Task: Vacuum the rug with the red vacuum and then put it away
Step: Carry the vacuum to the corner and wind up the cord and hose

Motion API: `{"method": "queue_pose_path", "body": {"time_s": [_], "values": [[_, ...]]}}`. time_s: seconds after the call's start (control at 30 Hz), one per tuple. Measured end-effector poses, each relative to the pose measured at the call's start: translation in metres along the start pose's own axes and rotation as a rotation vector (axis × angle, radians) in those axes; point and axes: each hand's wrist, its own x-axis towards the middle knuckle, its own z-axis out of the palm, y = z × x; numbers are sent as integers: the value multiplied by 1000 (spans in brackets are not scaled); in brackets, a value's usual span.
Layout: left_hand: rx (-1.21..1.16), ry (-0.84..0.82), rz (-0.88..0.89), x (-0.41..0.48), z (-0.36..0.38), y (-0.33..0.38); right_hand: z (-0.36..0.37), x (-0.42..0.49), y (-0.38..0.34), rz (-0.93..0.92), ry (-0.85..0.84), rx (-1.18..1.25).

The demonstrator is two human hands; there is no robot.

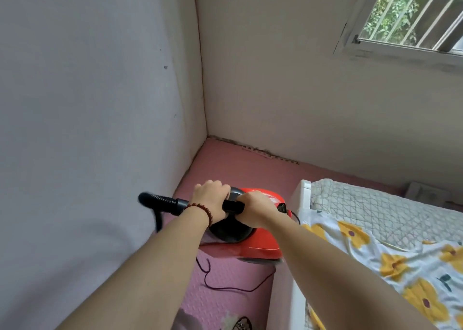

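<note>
Head view: red vacuum (260, 244) gripped two-handed near the room corner.
Pink floor mat (225, 292) covers floor, bed (375, 216) at right; vacuum between left wall and bed, over the mat; left hand (213, 199) and right hand (255, 209) curl tight round its black handle (233, 205); thin cord (225, 288) loops nearer.

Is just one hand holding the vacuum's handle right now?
No, the left hand and the right hand both grip the black handle on top of the red vacuum.
</note>
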Motion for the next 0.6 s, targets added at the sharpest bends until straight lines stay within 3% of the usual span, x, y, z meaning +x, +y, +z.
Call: {"method": "queue_pose_path", "body": {"time_s": [0.2, 0.3, 0.6], "values": [[-177, 95, -226, 42, -8, -42, -13, 30, 40, 309, 145, 298], [-290, 94, -254, 70, -10, -55, -19, 47, 44, 438, 231, 515], [-423, 87, -239, 146, -42, -104, -49, 130, 12, 534, 286, 893]]}}
